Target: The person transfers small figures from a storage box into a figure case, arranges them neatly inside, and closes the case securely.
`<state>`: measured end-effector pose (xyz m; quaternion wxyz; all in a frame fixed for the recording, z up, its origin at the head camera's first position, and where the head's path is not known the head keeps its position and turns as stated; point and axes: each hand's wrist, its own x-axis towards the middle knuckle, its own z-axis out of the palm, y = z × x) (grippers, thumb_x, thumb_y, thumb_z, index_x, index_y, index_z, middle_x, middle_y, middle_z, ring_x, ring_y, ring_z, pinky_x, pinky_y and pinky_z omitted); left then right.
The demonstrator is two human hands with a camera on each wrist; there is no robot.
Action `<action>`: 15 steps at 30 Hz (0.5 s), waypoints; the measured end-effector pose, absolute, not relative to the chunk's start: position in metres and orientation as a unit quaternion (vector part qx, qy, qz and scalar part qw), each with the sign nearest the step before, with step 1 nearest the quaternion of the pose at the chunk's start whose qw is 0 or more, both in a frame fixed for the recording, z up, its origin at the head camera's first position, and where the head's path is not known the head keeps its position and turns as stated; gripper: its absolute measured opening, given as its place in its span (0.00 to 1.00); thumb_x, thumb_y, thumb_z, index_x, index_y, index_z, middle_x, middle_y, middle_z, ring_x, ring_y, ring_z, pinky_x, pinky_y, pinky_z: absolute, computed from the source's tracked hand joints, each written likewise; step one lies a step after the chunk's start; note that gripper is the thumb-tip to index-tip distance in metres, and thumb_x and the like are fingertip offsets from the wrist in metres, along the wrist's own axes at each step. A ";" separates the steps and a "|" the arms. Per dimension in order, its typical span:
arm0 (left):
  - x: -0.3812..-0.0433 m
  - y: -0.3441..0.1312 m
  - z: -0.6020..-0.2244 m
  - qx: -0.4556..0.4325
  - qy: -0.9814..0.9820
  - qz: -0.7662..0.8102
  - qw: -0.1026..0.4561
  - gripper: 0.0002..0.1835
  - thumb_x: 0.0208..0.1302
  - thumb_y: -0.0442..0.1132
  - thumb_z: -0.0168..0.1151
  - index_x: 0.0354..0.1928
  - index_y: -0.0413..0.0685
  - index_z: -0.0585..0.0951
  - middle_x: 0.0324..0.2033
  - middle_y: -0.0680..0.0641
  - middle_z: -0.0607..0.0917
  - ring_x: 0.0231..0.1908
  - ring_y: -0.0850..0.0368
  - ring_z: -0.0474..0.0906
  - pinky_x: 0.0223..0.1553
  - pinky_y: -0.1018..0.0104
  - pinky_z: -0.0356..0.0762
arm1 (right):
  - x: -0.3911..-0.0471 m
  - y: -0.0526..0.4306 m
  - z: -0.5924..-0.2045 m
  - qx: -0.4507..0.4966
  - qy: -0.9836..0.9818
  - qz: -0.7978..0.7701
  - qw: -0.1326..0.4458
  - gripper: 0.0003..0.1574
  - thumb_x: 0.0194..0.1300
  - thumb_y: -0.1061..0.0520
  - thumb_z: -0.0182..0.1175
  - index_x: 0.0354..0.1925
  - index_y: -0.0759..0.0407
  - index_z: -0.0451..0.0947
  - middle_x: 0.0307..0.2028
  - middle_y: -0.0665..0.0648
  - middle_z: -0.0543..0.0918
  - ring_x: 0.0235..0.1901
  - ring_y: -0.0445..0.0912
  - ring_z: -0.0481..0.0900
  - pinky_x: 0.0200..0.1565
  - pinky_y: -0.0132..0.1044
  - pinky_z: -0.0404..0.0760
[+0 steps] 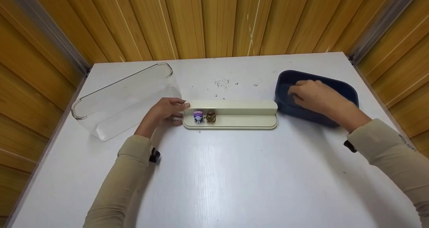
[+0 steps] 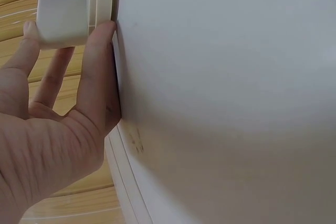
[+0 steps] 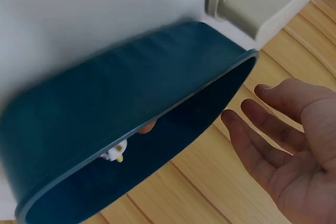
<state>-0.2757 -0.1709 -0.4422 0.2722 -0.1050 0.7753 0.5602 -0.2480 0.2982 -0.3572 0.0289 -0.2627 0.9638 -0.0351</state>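
Note:
A cream two-step display stand [image 1: 234, 121] lies in the middle of the table. My left hand [image 1: 166, 109] holds its left end, thumb by the upper step and fingers at the end and lower edge. On the lower step stand a purple-and-white figurine [image 1: 198, 117] and a brown figurine [image 1: 210, 117] side by side at the left. My right hand [image 1: 316, 95] is over the dark blue bin [image 1: 308, 116], its fingers loosely bent and apart, holding nothing. Inside the bin, the right wrist view shows a small white-and-yellow figurine [image 3: 116, 151] and part of an orange-brown object [image 3: 148, 127].
A clear, open-topped plastic cover [image 1: 124, 104] sits at the left, close to my left forearm. Dark specks [image 1: 222, 83] dot the white table [image 1: 214, 177] behind the stand. Wood-panelled walls [image 1: 218, 23] rise at the back and both sides.

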 end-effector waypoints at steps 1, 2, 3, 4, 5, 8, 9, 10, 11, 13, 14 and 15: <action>-0.276 -0.170 -0.442 -0.105 0.774 0.562 0.272 0.35 0.66 0.51 0.71 0.70 0.48 0.73 0.60 0.41 0.80 0.56 0.47 0.80 0.46 0.59 0.87 | -0.248 0.301 -0.356 -0.257 0.965 -0.032 0.037 0.14 0.68 0.67 0.62 0.51 0.65 0.84 0.41 0.65 0.83 0.29 0.49 0.79 0.34 0.48 0.87; -0.276 -0.170 -0.442 -0.106 0.773 0.564 0.271 0.35 0.65 0.51 0.71 0.70 0.48 0.73 0.60 0.41 0.80 0.56 0.47 0.81 0.46 0.59 0.87 | -0.249 0.304 -0.354 -0.254 0.966 -0.027 0.044 0.14 0.68 0.66 0.62 0.51 0.65 0.83 0.40 0.64 0.83 0.29 0.49 0.80 0.34 0.48 0.87; -0.276 -0.169 -0.443 -0.105 0.774 0.562 0.272 0.35 0.66 0.51 0.71 0.71 0.48 0.73 0.60 0.42 0.80 0.56 0.47 0.80 0.46 0.59 0.87 | -0.249 0.308 -0.353 -0.253 0.966 -0.021 0.048 0.13 0.68 0.66 0.62 0.51 0.65 0.83 0.40 0.64 0.83 0.30 0.50 0.80 0.35 0.48 0.87; -0.276 -0.169 -0.443 -0.106 0.774 0.562 0.272 0.34 0.66 0.51 0.71 0.70 0.48 0.73 0.60 0.42 0.80 0.56 0.48 0.80 0.46 0.60 0.87 | -0.250 0.311 -0.352 -0.253 0.966 -0.016 0.050 0.13 0.68 0.66 0.62 0.50 0.66 0.83 0.39 0.64 0.83 0.30 0.50 0.81 0.36 0.49 0.87; -0.276 -0.169 -0.443 -0.106 0.773 0.563 0.272 0.34 0.66 0.51 0.71 0.70 0.49 0.74 0.60 0.42 0.80 0.55 0.48 0.80 0.46 0.60 0.87 | -0.251 0.315 -0.350 -0.255 0.966 -0.013 0.053 0.13 0.68 0.66 0.62 0.50 0.66 0.83 0.38 0.63 0.83 0.30 0.51 0.81 0.36 0.50 0.87; -0.275 -0.168 -0.442 -0.103 0.768 0.570 0.272 0.32 0.66 0.50 0.71 0.69 0.49 0.75 0.59 0.43 0.80 0.54 0.49 0.80 0.47 0.59 0.87 | -0.255 0.328 -0.347 -0.263 0.963 0.000 0.058 0.11 0.67 0.66 0.62 0.47 0.67 0.83 0.36 0.62 0.84 0.33 0.53 0.82 0.39 0.54 0.86; -0.274 -0.168 -0.442 -0.102 0.768 0.571 0.271 0.31 0.66 0.50 0.70 0.69 0.49 0.75 0.59 0.43 0.80 0.53 0.49 0.80 0.47 0.59 0.87 | -0.256 0.333 -0.346 -0.264 0.963 0.001 0.063 0.10 0.66 0.66 0.62 0.46 0.67 0.83 0.36 0.62 0.84 0.33 0.53 0.82 0.40 0.55 0.86; -0.274 -0.168 -0.441 -0.103 0.766 0.574 0.270 0.31 0.66 0.49 0.71 0.68 0.49 0.75 0.59 0.43 0.81 0.53 0.49 0.81 0.47 0.59 0.87 | -0.257 0.338 -0.345 -0.263 0.962 0.001 0.069 0.10 0.66 0.67 0.62 0.46 0.67 0.83 0.36 0.62 0.85 0.34 0.53 0.83 0.40 0.55 0.86; -0.274 -0.168 -0.441 -0.102 0.764 0.577 0.269 0.30 0.66 0.49 0.71 0.68 0.49 0.76 0.58 0.43 0.81 0.52 0.49 0.81 0.47 0.59 0.87 | -0.258 0.342 -0.344 -0.263 0.962 -0.001 0.075 0.11 0.65 0.67 0.62 0.46 0.67 0.83 0.36 0.62 0.85 0.34 0.53 0.83 0.39 0.55 0.86; -0.273 -0.168 -0.441 -0.102 0.763 0.579 0.269 0.30 0.66 0.49 0.71 0.67 0.48 0.76 0.58 0.43 0.81 0.51 0.50 0.82 0.46 0.58 0.87 | -0.261 0.350 -0.343 -0.262 0.961 -0.007 0.086 0.11 0.65 0.68 0.61 0.46 0.68 0.83 0.37 0.63 0.86 0.35 0.53 0.84 0.39 0.54 0.86; -0.273 -0.168 -0.441 -0.102 0.764 0.578 0.269 0.30 0.66 0.49 0.71 0.67 0.49 0.76 0.58 0.43 0.81 0.51 0.50 0.82 0.46 0.58 0.87 | -0.262 0.353 -0.343 -0.261 0.961 -0.010 0.091 0.11 0.65 0.68 0.61 0.46 0.68 0.83 0.38 0.63 0.86 0.35 0.53 0.84 0.40 0.54 0.86; -0.273 -0.169 -0.441 -0.103 0.764 0.577 0.270 0.30 0.66 0.49 0.71 0.67 0.49 0.76 0.58 0.43 0.81 0.50 0.50 0.82 0.46 0.58 0.87 | -0.264 0.356 -0.344 -0.259 0.961 -0.011 0.098 0.12 0.65 0.68 0.61 0.47 0.68 0.84 0.39 0.63 0.87 0.35 0.52 0.84 0.40 0.54 0.87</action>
